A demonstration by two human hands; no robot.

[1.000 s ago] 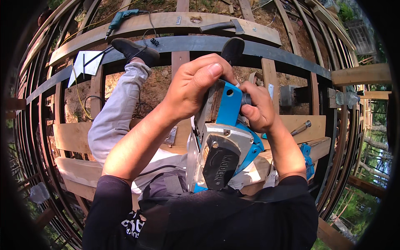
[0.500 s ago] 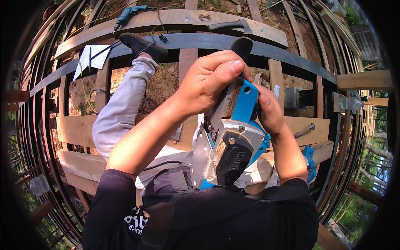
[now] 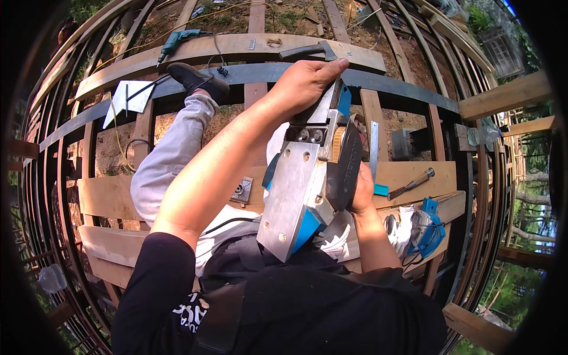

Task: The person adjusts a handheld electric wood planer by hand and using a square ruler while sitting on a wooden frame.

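An electric hand planer (image 3: pixel 287 195), blue with a bare metal sole and a black belt cover, is turned underside up above my lap. My left hand (image 3: pixel 305 86) is closed round its far end, thumb lying on top near the edge. On the planer's right side, my right hand (image 3: pixel 362 192) grips the body; its fingers are mostly hidden behind the black cover. The cutter slot shows between the two sole plates. A dark cord runs from the near left of the planer across my leg.
A green drill (image 3: pixel 177 41) and an axe (image 3: pixel 307 52) lie on the far plank. At right are a chisel (image 3: pixel 412 184), a try square (image 3: pixel 374 157) and another blue power tool (image 3: pixel 425 231). A white sheet (image 3: pixel 127 100) lies at left. Gaps open between the beams.
The planer has rolled so that its metal sole faces up toward me. My right hand has moved down along its side, while my left stays at the far end.
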